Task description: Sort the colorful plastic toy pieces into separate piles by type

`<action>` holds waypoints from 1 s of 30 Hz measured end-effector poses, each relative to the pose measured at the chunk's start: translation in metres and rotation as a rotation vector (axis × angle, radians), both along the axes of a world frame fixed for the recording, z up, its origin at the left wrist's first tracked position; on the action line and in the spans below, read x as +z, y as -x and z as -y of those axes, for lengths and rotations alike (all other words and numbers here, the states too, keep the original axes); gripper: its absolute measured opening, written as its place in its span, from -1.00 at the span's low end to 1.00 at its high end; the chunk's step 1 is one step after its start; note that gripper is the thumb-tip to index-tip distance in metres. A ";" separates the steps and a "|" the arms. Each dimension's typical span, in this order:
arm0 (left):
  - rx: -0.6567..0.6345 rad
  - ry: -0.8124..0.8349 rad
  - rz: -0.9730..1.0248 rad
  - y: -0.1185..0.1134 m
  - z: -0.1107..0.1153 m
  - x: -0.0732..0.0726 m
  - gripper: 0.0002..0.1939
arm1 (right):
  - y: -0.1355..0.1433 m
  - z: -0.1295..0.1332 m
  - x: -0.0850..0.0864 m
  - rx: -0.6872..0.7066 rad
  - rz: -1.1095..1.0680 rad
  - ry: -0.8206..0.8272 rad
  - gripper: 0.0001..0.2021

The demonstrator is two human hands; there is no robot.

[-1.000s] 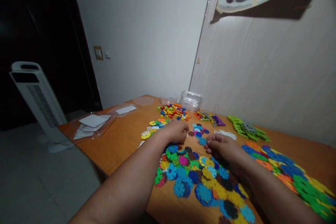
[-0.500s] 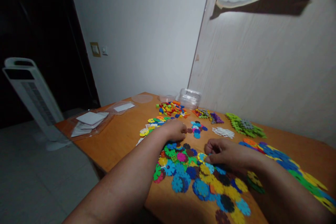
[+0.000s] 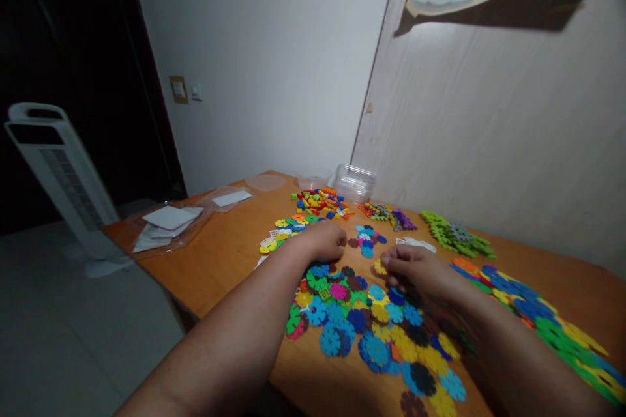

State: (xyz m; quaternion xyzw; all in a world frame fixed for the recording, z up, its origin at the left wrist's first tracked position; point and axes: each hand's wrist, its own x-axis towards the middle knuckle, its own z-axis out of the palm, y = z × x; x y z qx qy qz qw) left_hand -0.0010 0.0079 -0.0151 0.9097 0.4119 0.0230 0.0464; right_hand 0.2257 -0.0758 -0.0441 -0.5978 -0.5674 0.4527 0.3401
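Observation:
My right hand (image 3: 411, 268) pinches a small yellow notched disc (image 3: 379, 266) between thumb and fingertips, just above the back edge of the large pile. My left hand (image 3: 327, 241) rests behind that pile with its fingers curled in; what they hold, if anything, is hidden. The large pile (image 3: 376, 345) has blue, yellow, green, pink and dark flower-shaped discs. Between and behind my hands is a small group of little discs (image 3: 366, 241) in blue, pink and brown. Yellow, blue and green discs (image 3: 283, 228) lie partly behind my left wrist.
Small colourful bricks (image 3: 320, 202) lie at the back, near a clear plastic box (image 3: 355, 182). Green interlocking pieces (image 3: 454, 234), white pieces (image 3: 415, 245) and large discs (image 3: 552, 332) are on the right. Clear packaging with white cards (image 3: 169, 221) sits left. A tower fan (image 3: 63, 176) stands beside the table.
My right hand has risen and moved back from the pile, with a yellow disc now between its fingertips. My left hand has barely moved.

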 end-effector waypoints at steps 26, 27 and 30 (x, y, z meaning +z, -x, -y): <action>-0.001 0.012 0.020 0.001 -0.003 -0.003 -0.74 | -0.026 -0.002 0.014 0.090 0.479 -0.120 -0.79; -0.007 0.006 0.019 0.001 -0.003 -0.002 -0.75 | -0.025 -0.004 0.009 0.058 0.436 -0.108 -0.80; -0.021 0.012 0.006 0.001 0.000 0.000 -0.79 | -0.013 -0.004 -0.004 -0.010 0.175 -0.018 -0.83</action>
